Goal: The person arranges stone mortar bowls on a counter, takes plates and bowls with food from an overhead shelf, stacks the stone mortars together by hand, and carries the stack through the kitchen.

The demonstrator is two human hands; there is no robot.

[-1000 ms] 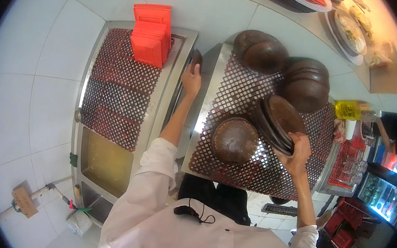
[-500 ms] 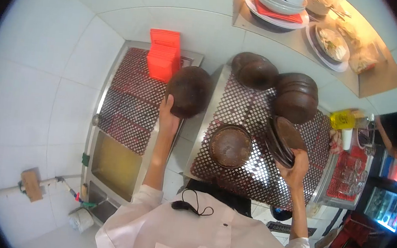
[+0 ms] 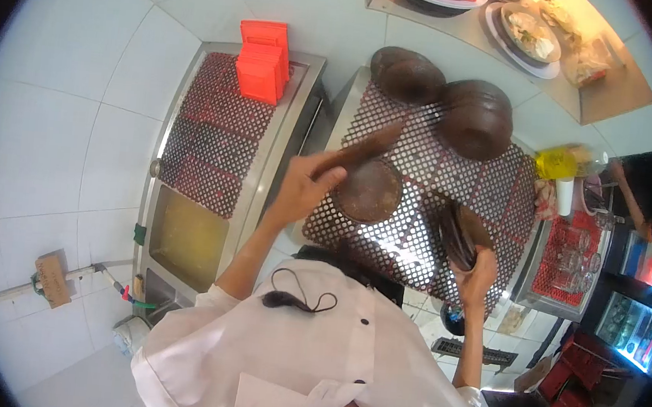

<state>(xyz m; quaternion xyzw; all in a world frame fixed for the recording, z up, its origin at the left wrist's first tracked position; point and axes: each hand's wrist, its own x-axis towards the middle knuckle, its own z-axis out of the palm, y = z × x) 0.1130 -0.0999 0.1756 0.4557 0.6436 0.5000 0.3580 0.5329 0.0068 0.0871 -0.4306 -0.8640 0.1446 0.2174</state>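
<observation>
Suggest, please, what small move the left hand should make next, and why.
Perhaps carry the dark-brown shallow dish, seen edge-on, toward the tilted, dark-brown round dishes: the left hand holds it apart from them, while the right hand holds them together.

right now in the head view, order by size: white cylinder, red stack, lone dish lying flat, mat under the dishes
1. Mat
2. Red stack and lone dish, partly hidden: too alike to rank
3. White cylinder
</observation>
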